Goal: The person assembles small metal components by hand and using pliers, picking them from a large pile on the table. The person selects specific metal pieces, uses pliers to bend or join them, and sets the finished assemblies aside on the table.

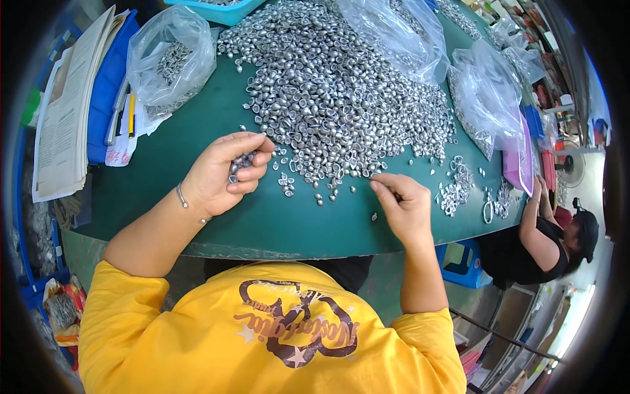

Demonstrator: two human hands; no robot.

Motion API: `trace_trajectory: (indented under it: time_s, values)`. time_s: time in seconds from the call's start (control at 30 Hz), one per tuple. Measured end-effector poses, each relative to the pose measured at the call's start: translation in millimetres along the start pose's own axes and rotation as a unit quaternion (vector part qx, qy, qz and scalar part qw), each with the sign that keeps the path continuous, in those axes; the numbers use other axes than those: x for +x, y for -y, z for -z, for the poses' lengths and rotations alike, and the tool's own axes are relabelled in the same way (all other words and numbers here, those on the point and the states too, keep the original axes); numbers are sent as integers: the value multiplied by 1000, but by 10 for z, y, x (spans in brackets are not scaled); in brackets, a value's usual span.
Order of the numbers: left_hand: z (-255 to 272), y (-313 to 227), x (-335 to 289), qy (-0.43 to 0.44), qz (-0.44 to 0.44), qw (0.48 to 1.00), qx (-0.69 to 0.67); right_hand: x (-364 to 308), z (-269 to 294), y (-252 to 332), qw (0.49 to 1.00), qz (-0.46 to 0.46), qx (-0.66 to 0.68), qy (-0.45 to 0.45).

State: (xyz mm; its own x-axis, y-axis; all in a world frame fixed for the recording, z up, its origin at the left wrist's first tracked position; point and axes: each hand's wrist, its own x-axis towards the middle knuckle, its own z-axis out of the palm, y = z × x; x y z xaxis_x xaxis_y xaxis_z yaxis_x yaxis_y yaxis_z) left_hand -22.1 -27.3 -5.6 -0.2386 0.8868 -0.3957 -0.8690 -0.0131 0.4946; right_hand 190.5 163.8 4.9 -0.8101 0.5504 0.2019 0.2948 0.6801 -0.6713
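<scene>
A broad heap of small silvery metal pieces (328, 85), rounded and hollow, is spread over the green table (216, 157). At the heap's left front edge, my left hand (226, 167) curls round several of these pieces (241, 161), which show between the fingers and palm. My right hand (405, 200) is at the heap's front edge, thumb and forefinger brought together beside a piece. The other fingers fold under, so whatever they hold is hidden. Between the hands lie a few loose pieces (287, 184).
A clear bag (172, 59) of small parts stands at left beside papers (72, 105) and a yellow pen (132, 115). More clear bags (485, 92) sit at right, near ring-like parts (455, 187) and a purple tray (520, 157). Another person (548, 240) sits at far right.
</scene>
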Motion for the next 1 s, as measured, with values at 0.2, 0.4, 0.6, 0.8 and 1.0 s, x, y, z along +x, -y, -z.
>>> trace_trajectory:
  time_s: [0.2, 0.4, 0.6, 0.8, 1.0]
  values:
    - [8, 11, 15, 4, 6, 1000, 17, 135, -206, 123, 982, 108, -156, 17]
    - [51, 9, 12, 6, 1, 1000, 20, 140, -138, 183, 977, 58, -181, 94]
    - [41, 12, 10, 11, -1, 1000, 17, 185, -54, 45, 882, -282, 345, 151]
    - [11, 7, 16, 11, -2, 1000, 23, 177, -41, -57, 593, -332, 705, 204]
    - [32, 4, 11, 23, -4, 1000, 13, 133, -76, -99, 553, -273, 761, 203]
